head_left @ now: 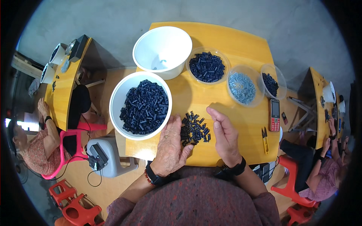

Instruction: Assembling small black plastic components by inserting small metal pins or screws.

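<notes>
Your two hands are apart, with a loose pile of small black tube pieces (195,128) between them, at the centre of the frame on the yellow desk (243,141). Your left hand (168,147) lies palm down at the pile's left edge, its thumb spread along the lower side. Your right hand (225,139) stands on edge just right of the pile, palm turned inward, fingers unfolded; you appear to grip nothing in either. Whether your left fingertips touch the white tub (116,118) beside them, I cannot tell; it is heaped with more black pieces. Above it, toward the upper middle, stands a second white tub (151,47). To its right you have a clear bowl (227,64) of black pieces, then another (260,93) of small silvery parts. A red-and-black phone (275,113) and yellow-handled snips (265,141) lie at the desk's right side
</notes>
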The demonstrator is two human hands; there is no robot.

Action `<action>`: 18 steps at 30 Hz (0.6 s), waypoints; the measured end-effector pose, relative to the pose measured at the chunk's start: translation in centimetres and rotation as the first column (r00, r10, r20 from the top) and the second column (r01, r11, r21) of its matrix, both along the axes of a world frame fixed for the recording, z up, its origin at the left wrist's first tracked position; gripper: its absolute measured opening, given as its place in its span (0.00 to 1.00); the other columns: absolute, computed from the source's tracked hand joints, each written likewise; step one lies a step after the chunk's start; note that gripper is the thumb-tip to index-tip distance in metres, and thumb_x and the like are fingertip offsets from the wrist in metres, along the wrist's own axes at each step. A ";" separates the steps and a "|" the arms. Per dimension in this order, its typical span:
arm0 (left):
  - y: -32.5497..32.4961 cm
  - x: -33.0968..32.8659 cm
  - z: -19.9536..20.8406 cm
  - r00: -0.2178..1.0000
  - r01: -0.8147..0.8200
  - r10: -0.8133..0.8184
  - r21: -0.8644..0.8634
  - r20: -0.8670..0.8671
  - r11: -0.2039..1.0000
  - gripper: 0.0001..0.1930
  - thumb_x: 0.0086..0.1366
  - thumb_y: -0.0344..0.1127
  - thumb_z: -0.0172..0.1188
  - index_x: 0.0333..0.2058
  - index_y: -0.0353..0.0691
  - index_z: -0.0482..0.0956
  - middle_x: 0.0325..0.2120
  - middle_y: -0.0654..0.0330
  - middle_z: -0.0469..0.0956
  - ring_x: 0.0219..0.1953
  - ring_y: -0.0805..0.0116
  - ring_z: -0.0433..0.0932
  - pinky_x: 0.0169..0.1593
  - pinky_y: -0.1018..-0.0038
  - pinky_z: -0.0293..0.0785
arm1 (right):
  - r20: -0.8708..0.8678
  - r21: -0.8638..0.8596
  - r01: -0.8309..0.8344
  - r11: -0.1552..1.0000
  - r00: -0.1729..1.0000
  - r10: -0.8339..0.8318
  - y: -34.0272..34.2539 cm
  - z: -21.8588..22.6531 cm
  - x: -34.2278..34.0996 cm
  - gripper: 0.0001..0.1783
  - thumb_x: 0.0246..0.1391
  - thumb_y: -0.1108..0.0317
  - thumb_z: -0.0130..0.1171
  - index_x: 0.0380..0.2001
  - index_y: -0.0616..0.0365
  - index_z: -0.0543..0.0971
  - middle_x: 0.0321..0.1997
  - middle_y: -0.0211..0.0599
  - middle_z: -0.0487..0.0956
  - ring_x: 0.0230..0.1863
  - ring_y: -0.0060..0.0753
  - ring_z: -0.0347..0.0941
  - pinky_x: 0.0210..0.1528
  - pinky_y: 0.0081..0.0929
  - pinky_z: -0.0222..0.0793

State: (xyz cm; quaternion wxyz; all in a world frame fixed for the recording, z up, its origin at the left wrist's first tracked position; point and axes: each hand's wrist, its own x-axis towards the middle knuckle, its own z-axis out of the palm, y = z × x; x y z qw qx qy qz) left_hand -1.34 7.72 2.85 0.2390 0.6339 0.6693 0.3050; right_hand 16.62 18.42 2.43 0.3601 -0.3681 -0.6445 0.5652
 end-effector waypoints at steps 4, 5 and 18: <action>-0.1 0.5 -0.5 0.983 0.011 -0.019 -0.045 -0.182 0.999 0.46 0.62 0.39 0.65 0.69 0.22 0.48 0.69 0.33 0.53 0.74 0.38 0.49 0.75 0.50 0.42 | 0.040 0.061 -0.040 0.997 0.998 0.038 -0.9 -0.7 -1.0 0.20 0.71 0.71 0.46 0.62 0.67 0.70 0.65 0.50 0.72 0.68 0.42 0.67 0.70 0.34 0.60; 0.0 0.7 -0.5 0.977 0.005 -0.018 -0.059 -0.211 0.998 0.47 0.59 0.35 0.67 0.68 0.20 0.49 0.69 0.32 0.53 0.74 0.37 0.49 0.75 0.49 0.42 | 0.020 0.110 -0.053 0.992 0.998 0.051 -0.9 -1.2 -1.3 0.20 0.71 0.71 0.46 0.62 0.67 0.70 0.65 0.52 0.72 0.70 0.45 0.66 0.71 0.36 0.58; -0.3 0.3 -0.3 0.988 0.037 -0.040 -0.022 -0.152 0.999 0.47 0.61 0.42 0.67 0.69 0.23 0.49 0.69 0.33 0.53 0.74 0.38 0.50 0.75 0.50 0.40 | 0.009 0.305 -0.072 0.950 0.997 0.073 -0.7 0.1 -1.1 0.20 0.66 0.75 0.51 0.60 0.66 0.71 0.64 0.53 0.72 0.71 0.55 0.64 0.71 0.43 0.58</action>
